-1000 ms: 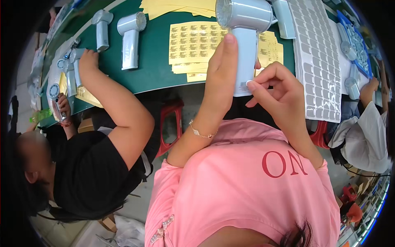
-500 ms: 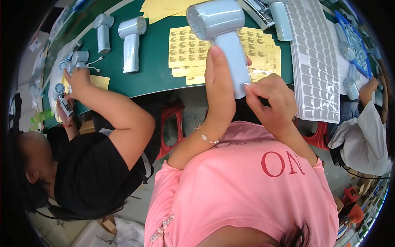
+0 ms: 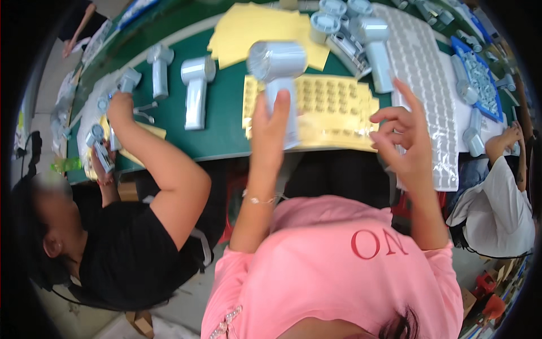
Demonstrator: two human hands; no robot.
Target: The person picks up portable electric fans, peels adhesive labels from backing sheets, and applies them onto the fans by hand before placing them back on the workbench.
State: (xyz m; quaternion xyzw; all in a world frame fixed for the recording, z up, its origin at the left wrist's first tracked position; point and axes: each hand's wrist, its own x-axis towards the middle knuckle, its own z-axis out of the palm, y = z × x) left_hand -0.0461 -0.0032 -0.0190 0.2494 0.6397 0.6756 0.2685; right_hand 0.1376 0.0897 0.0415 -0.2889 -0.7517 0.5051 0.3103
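My left hand (image 3: pixel 270 127) is wrapped round the handle of a light blue handheld fan (image 3: pixel 281 61). The fan is upright, its round head at the top, with a glossy film over it. Lifted off to the right, my right hand (image 3: pixel 407 144) is open and holds nothing that I can see. Its index finger points up and the others are loosely bent; motion blurs them a little. Beyond the hands lie yellow sheets of printed labels (image 3: pixel 330 104). Close to my right fingertips is a sheet of rounded grey pieces (image 3: pixel 429 107).
Wrapped fans (image 3: pixel 196 93) lie on the green table (image 3: pixel 169 127) at left. Another fan (image 3: pixel 377 48) and fan parts (image 3: pixel 327 22) are at the back. A blue tray (image 3: pixel 483 85) of small parts stands at right. Co-workers (image 3: pixel 141 226) sit on both sides, the left one handling fan parts.
My right hand has let go of the fan's lower end and moved right, its fingers opening. My left hand has lowered the fan and shifted it left. The view has tilted slightly.
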